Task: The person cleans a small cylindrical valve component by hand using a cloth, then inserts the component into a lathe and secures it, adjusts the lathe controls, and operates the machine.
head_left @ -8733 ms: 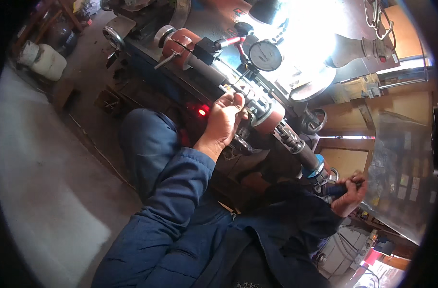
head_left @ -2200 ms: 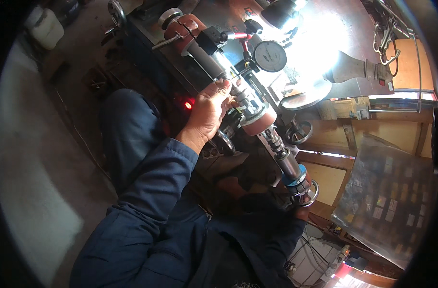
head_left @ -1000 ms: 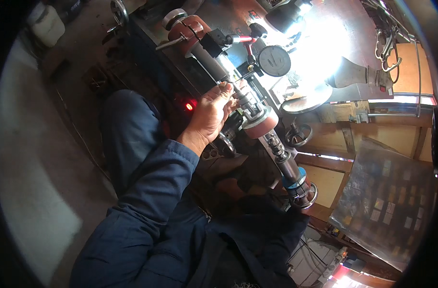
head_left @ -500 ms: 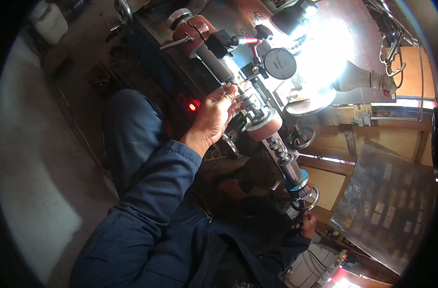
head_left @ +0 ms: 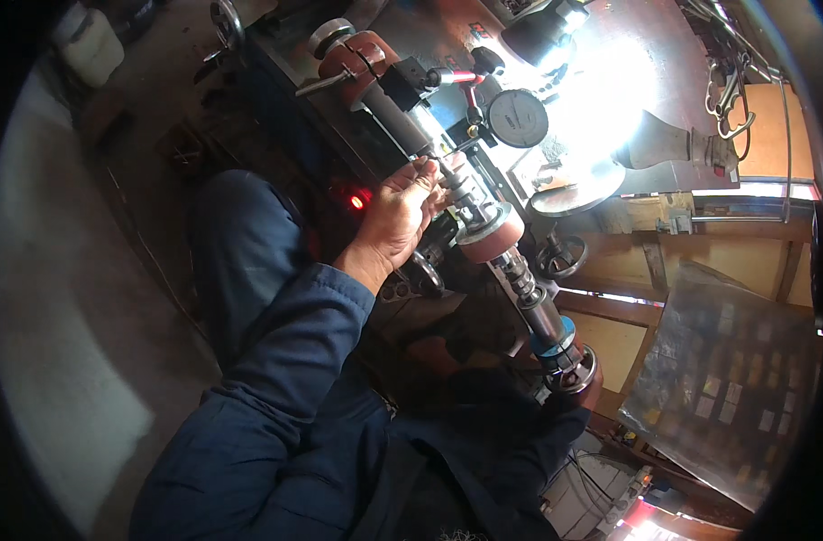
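A shiny camshaft (head_left: pixel 466 191) with several lobes lies slantwise along a bench machine, passing through a red-brown ring-shaped support (head_left: pixel 493 236). My left hand (head_left: pixel 395 216) is closed, thumb and fingers pinching the camshaft near its upper end. Beside those fingertips, a round dial gauge (head_left: pixel 518 118) sits on a red jointed arm (head_left: pixel 466 77). At the machine's lower right end, my right hand (head_left: pixel 593 382) is at the rim of a small metal handwheel (head_left: pixel 572 370), its fingers mostly hidden. A blue collar (head_left: pixel 554 336) sits just above that wheel.
A red-brown end block (head_left: pixel 362 56) with a lever stands at the machine's upper end. Glare from a black lamp (head_left: pixel 533 41) washes out part of the bench. Another handwheel (head_left: pixel 562 257) is right of the camshaft. A plastic sheet (head_left: pixel 722 379) hangs at the right.
My right hand has moved up and slightly right around the handwheel, from its lower edge to its right side. My left hand keeps its pinch; the view has shifted slightly.
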Action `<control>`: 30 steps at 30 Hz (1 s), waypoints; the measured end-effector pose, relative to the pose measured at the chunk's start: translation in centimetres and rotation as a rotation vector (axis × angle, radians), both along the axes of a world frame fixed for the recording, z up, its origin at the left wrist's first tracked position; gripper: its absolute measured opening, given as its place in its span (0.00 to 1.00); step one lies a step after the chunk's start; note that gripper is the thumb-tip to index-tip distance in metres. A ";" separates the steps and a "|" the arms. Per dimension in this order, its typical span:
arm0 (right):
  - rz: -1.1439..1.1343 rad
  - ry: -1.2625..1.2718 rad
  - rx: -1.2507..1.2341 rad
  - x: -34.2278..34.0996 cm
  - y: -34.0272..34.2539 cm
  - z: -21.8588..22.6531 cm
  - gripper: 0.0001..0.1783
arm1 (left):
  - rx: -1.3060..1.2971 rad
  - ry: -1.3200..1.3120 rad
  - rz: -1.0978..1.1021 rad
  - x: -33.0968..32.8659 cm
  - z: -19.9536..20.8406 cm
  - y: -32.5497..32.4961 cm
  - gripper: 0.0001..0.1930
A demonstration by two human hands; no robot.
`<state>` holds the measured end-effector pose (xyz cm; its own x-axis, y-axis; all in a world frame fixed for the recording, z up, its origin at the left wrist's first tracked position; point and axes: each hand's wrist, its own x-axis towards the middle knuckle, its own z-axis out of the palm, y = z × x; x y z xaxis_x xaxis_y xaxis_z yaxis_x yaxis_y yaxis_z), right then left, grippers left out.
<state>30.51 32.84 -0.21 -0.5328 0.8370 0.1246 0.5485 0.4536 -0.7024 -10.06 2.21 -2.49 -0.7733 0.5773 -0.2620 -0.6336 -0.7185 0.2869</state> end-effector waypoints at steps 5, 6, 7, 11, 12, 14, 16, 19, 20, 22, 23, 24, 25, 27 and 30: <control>0.117 -0.136 -0.104 -2.0 -1.5 -1.6 0.23 | -0.002 -0.006 -0.006 0.0 0.5 0.1 0.06; 0.125 -0.152 -0.147 -1.9 -1.6 -1.6 0.23 | -0.005 -0.004 -0.003 0.0 0.6 0.0 0.06; 0.130 -0.164 -0.194 -1.3 -1.9 -1.3 0.23 | -0.014 -0.008 -0.011 0.0 0.8 -0.1 0.06; 0.101 -0.172 -0.424 3.1 -3.6 1.0 0.23 | 0.006 -0.021 -0.020 -0.1 -1.3 0.9 0.06; 0.102 -0.158 -0.490 3.9 -4.0 1.7 0.23 | 0.000 -0.023 -0.011 -0.1 -1.2 0.6 0.06; 0.101 -0.115 -0.577 4.9 -4.8 3.3 0.24 | 0.009 -0.002 0.012 -0.2 -0.5 0.1 0.06; 0.054 -0.061 -0.596 5.3 -5.7 4.5 0.24 | 0.017 0.005 -0.001 -0.1 -0.5 0.2 0.06; -0.075 0.018 -0.581 3.8 -6.3 5.9 0.23 | 0.024 0.008 -0.005 -0.1 -0.4 0.2 0.06; -0.076 0.018 -0.582 3.4 -6.3 6.2 0.23 | 0.030 0.004 -0.006 0.0 -0.3 0.3 0.06; -0.008 0.103 -0.553 2.6 -5.9 6.7 0.22 | 0.040 0.014 -0.003 -0.1 -0.5 0.4 0.06; -0.008 0.102 -0.554 2.3 -5.6 6.7 0.22 | 0.051 0.025 0.001 -0.1 -0.6 0.4 0.06; -0.083 0.118 -0.521 2.0 -5.3 6.5 0.22 | 0.049 0.025 0.001 -0.1 -0.5 0.3 0.06; -0.159 0.136 -0.485 1.8 -5.1 6.5 0.22 | 0.020 0.016 -0.006 -0.1 -0.3 0.2 0.06; -0.149 0.178 -0.486 0.9 -4.6 6.1 0.21 | -0.012 0.007 -0.012 -0.1 -0.4 0.2 0.06; -0.098 0.175 -0.253 -0.2 -2.7 4.4 0.19 | -0.032 -0.010 -0.011 -0.1 -0.8 0.4 0.06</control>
